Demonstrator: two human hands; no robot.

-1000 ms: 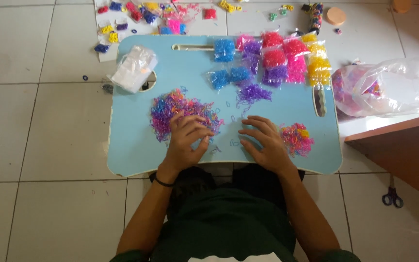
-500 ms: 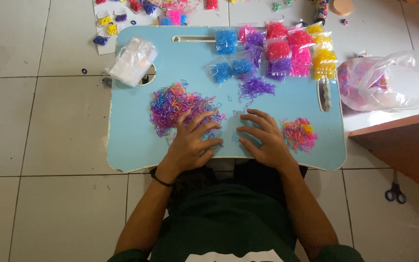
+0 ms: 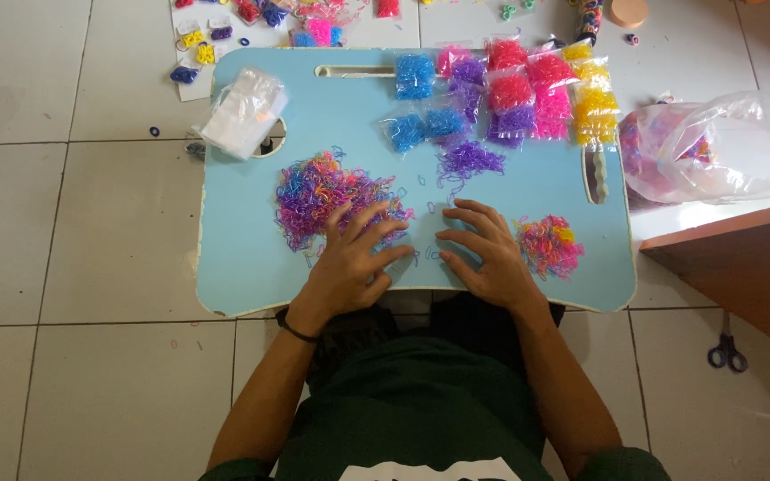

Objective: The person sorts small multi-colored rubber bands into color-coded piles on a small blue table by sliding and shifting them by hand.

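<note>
A light blue lap table (image 3: 242, 258) stands over my legs on the tiled floor. My left hand (image 3: 354, 258) lies flat with fingers spread, its fingertips touching the near edge of a big mixed pile of small rubber bands (image 3: 314, 191). My right hand (image 3: 483, 254) rests flat beside it, fingers spread on the bare tabletop, with a few loose bands near the fingertips. A smaller pink and yellow pile of bands (image 3: 550, 245) lies just right of that hand. A loose purple heap (image 3: 470, 160) sits beyond the right hand.
Several small bags of sorted bands (image 3: 528, 89) in blue, purple, pink and yellow line the table's far right. A stack of clear bags (image 3: 242, 111) sits at the far left. A large plastic bag (image 3: 724, 147), scissors (image 3: 725, 352) and a wooden edge (image 3: 733, 240) lie right.
Both hands have stayed flat on the table with fingers spreading slightly; the view has shifted a little.
</note>
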